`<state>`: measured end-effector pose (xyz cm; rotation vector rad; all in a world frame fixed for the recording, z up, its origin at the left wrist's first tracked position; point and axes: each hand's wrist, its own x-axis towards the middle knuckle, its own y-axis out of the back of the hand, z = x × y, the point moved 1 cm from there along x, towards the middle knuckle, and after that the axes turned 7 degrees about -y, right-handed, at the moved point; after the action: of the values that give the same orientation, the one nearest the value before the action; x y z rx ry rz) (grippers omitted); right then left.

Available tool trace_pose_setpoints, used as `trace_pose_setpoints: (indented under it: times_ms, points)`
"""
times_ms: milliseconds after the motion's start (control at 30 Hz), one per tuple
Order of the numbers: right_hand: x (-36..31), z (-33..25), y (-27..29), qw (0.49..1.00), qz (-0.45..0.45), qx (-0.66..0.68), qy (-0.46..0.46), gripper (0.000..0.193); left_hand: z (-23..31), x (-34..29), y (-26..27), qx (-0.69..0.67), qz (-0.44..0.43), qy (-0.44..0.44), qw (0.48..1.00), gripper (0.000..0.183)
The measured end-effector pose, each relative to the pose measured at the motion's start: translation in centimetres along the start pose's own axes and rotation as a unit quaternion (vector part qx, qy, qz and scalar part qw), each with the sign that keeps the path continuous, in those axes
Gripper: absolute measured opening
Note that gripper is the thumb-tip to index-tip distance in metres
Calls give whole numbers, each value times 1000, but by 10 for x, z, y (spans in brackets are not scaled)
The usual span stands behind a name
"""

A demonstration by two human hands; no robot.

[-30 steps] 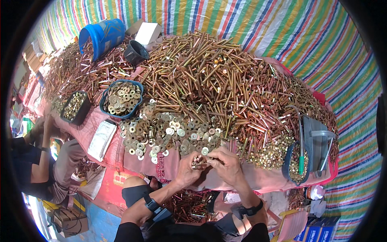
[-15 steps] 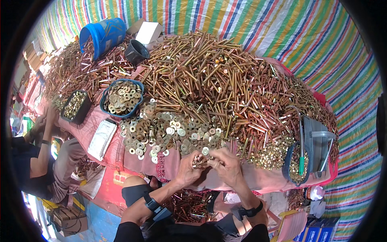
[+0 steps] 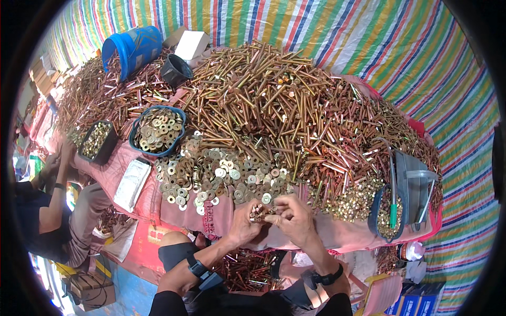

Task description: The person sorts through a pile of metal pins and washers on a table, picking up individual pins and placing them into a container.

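Observation:
My left hand [image 3: 243,225] is closed around a small bunch of copper-coloured bolts [image 3: 256,213], their ends bunched together and facing up. From the right, my right hand [image 3: 296,221] reaches in with its fingers bent and the fingertips pinched at the edge of the bunch. Whatever sits between those fingertips is too small to make out. Both hands are over the near edge of the cloth-covered table. Just beyond them lies a spread of flat metal washers [image 3: 232,171], and behind that a large heap of bolts [image 3: 284,105]. Small brassy nuts [image 3: 356,200] are piled to the right.
A blue-rimmed tub [image 3: 183,138] holds washers; a dark tub [image 3: 109,148] holds small parts. At right, another tub [image 3: 375,224] stands beside a grey scoop-like container [image 3: 408,174]. A blue bucket [image 3: 124,55] lies tipped at the back. Another person's arm [image 3: 55,203] is at left.
My right hand's fingertips have shifted slightly left and down against the bunch, and its fingers have curled more. My left hand keeps its hold on the bolts.

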<state>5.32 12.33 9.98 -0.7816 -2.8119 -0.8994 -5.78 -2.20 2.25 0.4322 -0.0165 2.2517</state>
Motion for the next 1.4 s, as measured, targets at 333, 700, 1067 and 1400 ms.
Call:
trace_pose_setpoints:
  times_ms: [333,700,1067,1400]
  points:
    - [-4,3,-3,999,11,-21,47,20,-2,-1,1,-28,-20,-5,999,28]
    - [-14,44,20,887,-288,75,-354,20,4,0,-1,43,16,-77,996,36]
    - [12,85,25,959,113,-223,-136,24,10,-1,-7,-61,69,19,996,33]
    - [14,97,14,973,133,-156,-111,20,14,2,-7,-17,37,27,999,25]
